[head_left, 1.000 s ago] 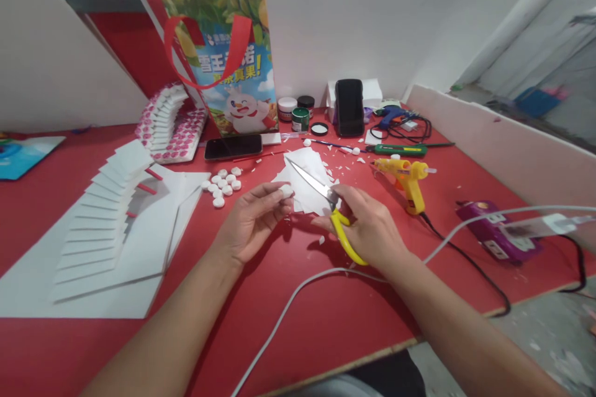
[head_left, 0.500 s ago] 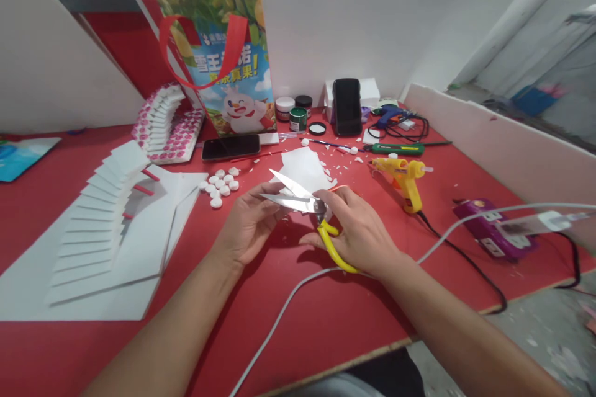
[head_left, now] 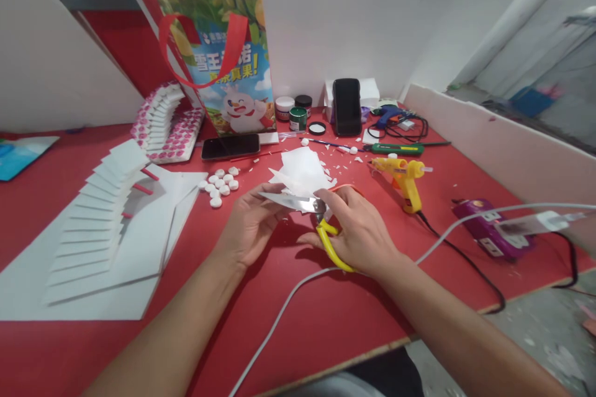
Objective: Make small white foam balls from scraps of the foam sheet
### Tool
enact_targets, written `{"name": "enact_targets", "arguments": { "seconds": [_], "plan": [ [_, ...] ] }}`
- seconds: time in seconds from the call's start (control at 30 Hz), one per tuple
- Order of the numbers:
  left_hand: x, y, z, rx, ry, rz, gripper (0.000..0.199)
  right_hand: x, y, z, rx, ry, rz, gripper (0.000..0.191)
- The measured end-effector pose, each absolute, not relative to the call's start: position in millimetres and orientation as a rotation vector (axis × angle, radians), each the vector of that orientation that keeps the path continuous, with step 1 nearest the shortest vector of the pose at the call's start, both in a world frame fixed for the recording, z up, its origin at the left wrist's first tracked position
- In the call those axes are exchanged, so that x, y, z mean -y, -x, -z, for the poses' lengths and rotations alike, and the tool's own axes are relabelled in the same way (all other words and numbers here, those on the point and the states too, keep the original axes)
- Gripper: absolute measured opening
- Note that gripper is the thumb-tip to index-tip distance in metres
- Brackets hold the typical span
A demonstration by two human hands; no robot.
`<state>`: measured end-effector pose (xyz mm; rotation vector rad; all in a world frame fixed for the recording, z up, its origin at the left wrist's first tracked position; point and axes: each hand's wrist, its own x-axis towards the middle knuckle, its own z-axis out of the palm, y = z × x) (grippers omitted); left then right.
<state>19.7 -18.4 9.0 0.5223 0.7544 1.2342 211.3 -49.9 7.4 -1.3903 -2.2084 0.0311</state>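
My right hand (head_left: 361, 226) grips a pair of scissors (head_left: 332, 248) with yellow handles, thumb and fingers around the loops. Their metal blades stand apart and point left, in front of my left hand (head_left: 249, 220). The fingers of that hand are curled together behind the lower blade; whatever they pinch is hidden by the blade. Just beyond the blades lies a white sheet (head_left: 305, 164) with small white scraps around it. Several round white pieces (head_left: 225, 180) are grouped to the left of the sheet.
On the left, a fanned white stair-like model (head_left: 93, 214) rests on white boards. A yellow glue gun (head_left: 405, 177) and a purple power strip (head_left: 491, 229) are on the right. A white cable (head_left: 279, 316) crosses in front. Behind stand a printed bag (head_left: 223, 62), paint jars (head_left: 298, 118) and phones (head_left: 230, 147).
Both hands and the scissors stay almost in place. The upper blade has lost its bright glint and now blends with the white sheet behind it.
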Motion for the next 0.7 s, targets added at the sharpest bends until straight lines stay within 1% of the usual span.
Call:
{"name": "enact_targets", "arguments": {
  "seconds": [0.17, 0.53, 0.7],
  "plan": [
    [18.1, -18.5, -5.8, -0.730, -0.532, -1.231, 0.026, 48.5, -211.9, -7.7, 2.209, 1.389, -0.081, 0.066],
    [18.2, -21.4, -8.1, -0.785, -0.498, -1.219, 0.026, 48.7, -214.0, -2.7, 2.207, 1.364, -0.037, 0.063],
    [18.6, -20.2, -7.5, -0.744, -0.557, -1.199, 0.020, 49.4, -214.9, -1.1, 2.213, 1.364, -0.023, 0.059]
  ]
}}
